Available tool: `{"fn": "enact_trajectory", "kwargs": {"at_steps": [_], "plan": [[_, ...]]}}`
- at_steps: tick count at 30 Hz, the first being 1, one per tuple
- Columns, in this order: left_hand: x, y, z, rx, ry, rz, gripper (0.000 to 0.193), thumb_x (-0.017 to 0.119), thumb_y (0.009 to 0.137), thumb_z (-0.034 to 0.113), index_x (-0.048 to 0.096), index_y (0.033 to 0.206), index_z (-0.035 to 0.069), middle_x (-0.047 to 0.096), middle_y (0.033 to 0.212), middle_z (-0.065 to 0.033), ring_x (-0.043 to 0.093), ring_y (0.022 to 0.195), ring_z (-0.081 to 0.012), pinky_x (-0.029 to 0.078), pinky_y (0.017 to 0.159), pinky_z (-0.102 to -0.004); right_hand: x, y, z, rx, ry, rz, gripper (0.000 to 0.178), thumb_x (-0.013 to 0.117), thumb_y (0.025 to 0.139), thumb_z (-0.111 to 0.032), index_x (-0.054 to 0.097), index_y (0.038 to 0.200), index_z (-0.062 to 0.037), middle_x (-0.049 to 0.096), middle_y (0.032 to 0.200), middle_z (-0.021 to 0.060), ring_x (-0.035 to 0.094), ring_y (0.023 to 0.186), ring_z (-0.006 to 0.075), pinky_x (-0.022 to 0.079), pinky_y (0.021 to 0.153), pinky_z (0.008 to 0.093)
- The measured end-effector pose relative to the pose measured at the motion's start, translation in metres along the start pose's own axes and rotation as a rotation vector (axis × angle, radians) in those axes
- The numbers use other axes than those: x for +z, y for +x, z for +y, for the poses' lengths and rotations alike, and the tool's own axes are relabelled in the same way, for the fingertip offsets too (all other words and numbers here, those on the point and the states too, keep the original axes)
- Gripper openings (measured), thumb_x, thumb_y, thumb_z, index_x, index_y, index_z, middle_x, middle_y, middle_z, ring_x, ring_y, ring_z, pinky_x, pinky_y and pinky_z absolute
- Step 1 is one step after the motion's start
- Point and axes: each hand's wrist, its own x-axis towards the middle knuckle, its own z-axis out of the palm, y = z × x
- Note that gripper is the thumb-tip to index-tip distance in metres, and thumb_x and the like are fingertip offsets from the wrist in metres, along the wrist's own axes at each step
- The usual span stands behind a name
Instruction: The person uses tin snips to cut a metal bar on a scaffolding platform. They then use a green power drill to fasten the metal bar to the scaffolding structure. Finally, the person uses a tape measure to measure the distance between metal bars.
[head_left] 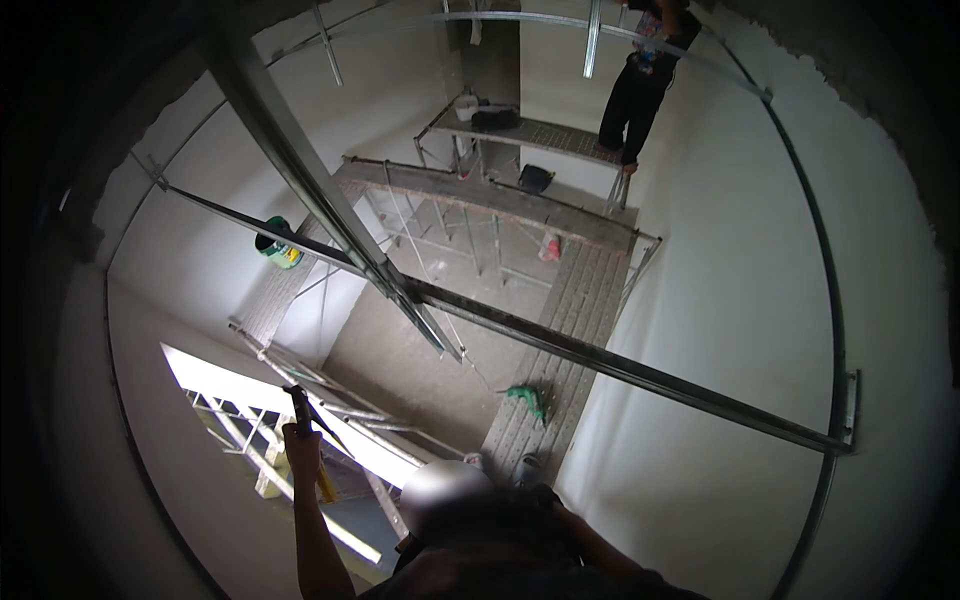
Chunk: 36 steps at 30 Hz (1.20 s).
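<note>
My left hand [303, 447] is raised at the lower left, its fingers wrapped round a hand tool [299, 404]. The tool has a dark upper end, and a yellow part shows below the hand; its exact kind is unclear. Low in the middle, my right hand [545, 497] is close to my body, dark and partly hidden, so its fingers cannot be made out. Beyond it a green power drill [527, 402] lies on the scaffold planks [560, 340]. Metal channels cross above, including a long crossbar [600, 360] and a channel [300, 165] meeting it.
Another person [640, 95] stands on a far scaffold platform [545, 138]. A green bucket [278, 243] rests on the left planks [268, 305]. Across the middle runs a plank walkway [480, 197], with the floor [400, 360] far below. A bright window opening [230, 385] is beside my left arm.
</note>
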Motion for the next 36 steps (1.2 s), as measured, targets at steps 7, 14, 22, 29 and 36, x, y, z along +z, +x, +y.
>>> {"fn": "enact_trajectory", "kwargs": {"at_steps": [7, 14, 22, 29, 36], "plan": [[-0.026, -0.014, 0.047, 0.074, 0.404, -0.303, 0.051, 0.070, 0.074, 0.011, 0.058, 0.122, 0.000, 0.068, 0.099, -0.0248, 0.068, 0.093, -0.0370, 0.053, 0.083, -0.0436, 0.020, 0.026, -0.012, -0.019, 0.036, -0.154, 0.043, 0.060, 0.096, -0.039, 0.064, 0.121, -0.0037, 0.070, 0.108, 0.0101, 0.065, 0.094, 0.0241, 0.053, 0.088, 0.0384], [-0.009, -0.042, 0.069, 0.095, 0.251, -0.435, 0.027, 0.069, 0.078, 0.014, 0.060, 0.100, 0.000, 0.060, 0.072, -0.0101, 0.063, 0.066, -0.0238, 0.050, 0.063, -0.0404, 0.004, 0.023, -0.017, -0.026, 0.065, -0.309, 0.042, 0.059, 0.096, -0.039, 0.064, 0.117, -0.0028, 0.071, 0.107, 0.0129, 0.066, 0.095, 0.0250, 0.053, 0.087, 0.0402], [0.007, -0.076, 0.148, 0.285, 0.261, -0.614, 0.051, 0.062, 0.081, 0.009, 0.055, 0.132, 0.009, 0.068, 0.094, -0.0243, 0.067, 0.091, -0.0424, 0.053, 0.077, -0.0494, -0.054, -0.006, -0.029, 0.056, 0.063, -0.535, 0.042, 0.058, 0.096, -0.040, 0.065, 0.114, -0.0019, 0.071, 0.105, 0.0162, 0.067, 0.096, 0.0260, 0.053, 0.086, 0.0422], [-0.008, -0.108, 0.192, 0.329, 0.298, -0.712, 0.053, 0.065, 0.082, 0.013, 0.055, 0.134, 0.010, 0.070, 0.097, -0.0198, 0.069, 0.090, -0.0381, 0.053, 0.078, -0.0478, -0.097, -0.029, -0.051, 0.096, -0.032, -0.610, 0.043, 0.057, 0.095, -0.040, 0.065, 0.110, -0.0010, 0.071, 0.103, 0.0190, 0.068, 0.097, 0.0268, 0.053, 0.085, 0.0440], [-0.033, -0.122, 0.220, 0.462, 0.326, -0.698, 0.059, 0.066, 0.080, 0.007, 0.053, 0.138, 0.008, 0.069, 0.092, -0.0207, 0.069, 0.083, -0.0363, 0.054, 0.073, -0.0456, -0.151, -0.030, -0.145, 0.361, -0.694, -0.133, 0.034, 0.050, 0.097, -0.032, 0.071, 0.099, -0.0060, 0.071, 0.094, 0.0218, 0.068, 0.090, 0.0418, 0.053, 0.082, 0.0516]]}}
